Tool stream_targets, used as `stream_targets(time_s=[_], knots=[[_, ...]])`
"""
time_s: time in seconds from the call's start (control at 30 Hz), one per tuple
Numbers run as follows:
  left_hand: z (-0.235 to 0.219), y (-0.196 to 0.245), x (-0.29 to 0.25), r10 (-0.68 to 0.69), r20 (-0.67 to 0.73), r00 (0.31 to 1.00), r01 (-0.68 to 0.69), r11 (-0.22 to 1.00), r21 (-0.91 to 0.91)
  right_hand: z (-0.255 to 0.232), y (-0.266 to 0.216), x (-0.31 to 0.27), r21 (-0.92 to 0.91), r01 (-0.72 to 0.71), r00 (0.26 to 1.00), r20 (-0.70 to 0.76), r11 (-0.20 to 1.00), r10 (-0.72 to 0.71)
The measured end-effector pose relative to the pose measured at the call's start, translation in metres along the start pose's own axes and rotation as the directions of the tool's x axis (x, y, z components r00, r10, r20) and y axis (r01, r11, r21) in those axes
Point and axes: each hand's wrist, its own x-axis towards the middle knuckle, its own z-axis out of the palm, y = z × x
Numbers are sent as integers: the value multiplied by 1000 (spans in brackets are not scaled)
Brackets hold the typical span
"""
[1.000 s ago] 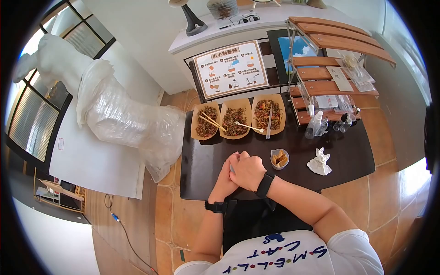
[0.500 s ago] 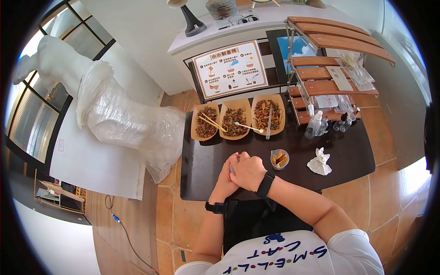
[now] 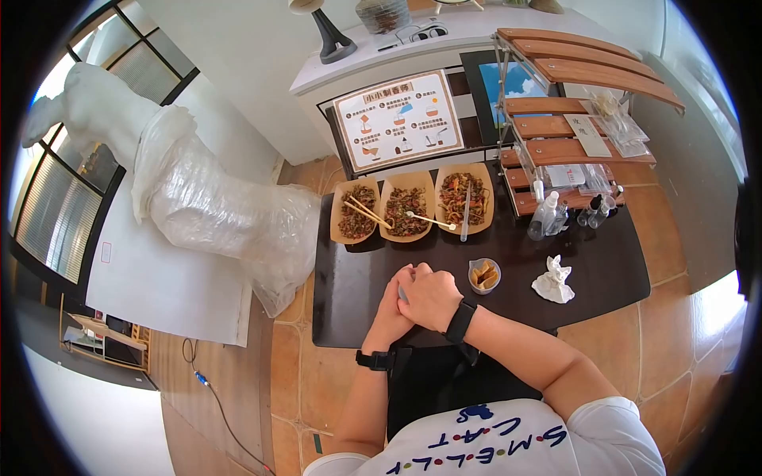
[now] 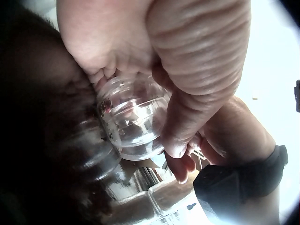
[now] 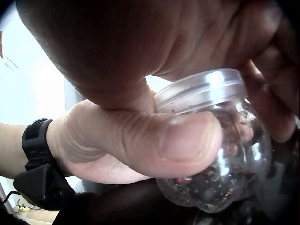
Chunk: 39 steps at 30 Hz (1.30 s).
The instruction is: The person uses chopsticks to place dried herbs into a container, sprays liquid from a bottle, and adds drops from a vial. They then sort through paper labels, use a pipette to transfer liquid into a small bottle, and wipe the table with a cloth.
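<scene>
Close to the table's front edge, my two hands come together around a small clear jar (image 5: 213, 199). Its body is rounded and lobed, and bits of dried red and brown material show inside. My left hand (image 3: 387, 316) grips the jar's side, its thumb lying across the body just under the lid. From above, my right hand (image 3: 432, 297) covers and holds the translucent lid (image 5: 201, 91), which sits on the jar's mouth. In the head view the jar is mostly hidden under the fingers. The left wrist view shows the clear ribbed wall (image 4: 136, 122) beside the left thumb.
Three paper trays (image 3: 407, 186) of dried mix, with utensils on them, line the table's (image 3: 508, 317) back. A cup of yellowish pieces (image 3: 484, 275) and a crumpled tissue (image 3: 553, 282) lie to the right. Small bottles (image 3: 546, 216) stand by a slatted wooden rack (image 3: 548, 151).
</scene>
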Motion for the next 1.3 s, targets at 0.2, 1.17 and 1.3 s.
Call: stream_targets(time_s=[0.2,1.17,1.3], knots=[[-1,-1,0,-8,-1,1000,8,999,42,-5,-1,0,60,-41,996,86,997,36],[2,-1,-2,-5,-33,999,7,999,51,-1,-2,-1,-6,-21,1000,8,1000,21],[7,0,-2,31,-63,998,-37,995,-91,2,0,0,2,21,998,-55,1000,-21]])
